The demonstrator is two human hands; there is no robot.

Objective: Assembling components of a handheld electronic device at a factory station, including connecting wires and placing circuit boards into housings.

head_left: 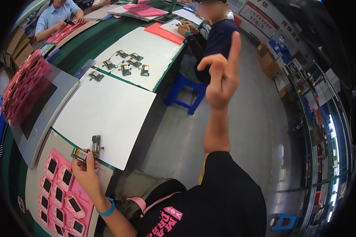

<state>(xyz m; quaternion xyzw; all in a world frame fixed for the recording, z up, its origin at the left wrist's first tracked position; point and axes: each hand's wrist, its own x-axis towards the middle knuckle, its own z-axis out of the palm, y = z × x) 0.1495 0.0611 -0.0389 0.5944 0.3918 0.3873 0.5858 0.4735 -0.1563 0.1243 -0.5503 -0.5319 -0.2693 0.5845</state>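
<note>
My left hand is closed on a small green circuit board with a silver battery pack, at the near edge of a white sheet. A second circuit board lies right beside it on the sheet, close to my fingertips. I hold my right hand raised high over the aisle, away from the table. One finger stretches upward and another bends out to the side; nothing shows in it. Below my left hand lies a pink tray of pink device shells with dark screens.
Several circuit boards lie on the farther white worktop. A grey panel and a stack of pink trays stand at the left. Co-workers sit farther along the bench, one by a blue stool. Shelving lines the right side.
</note>
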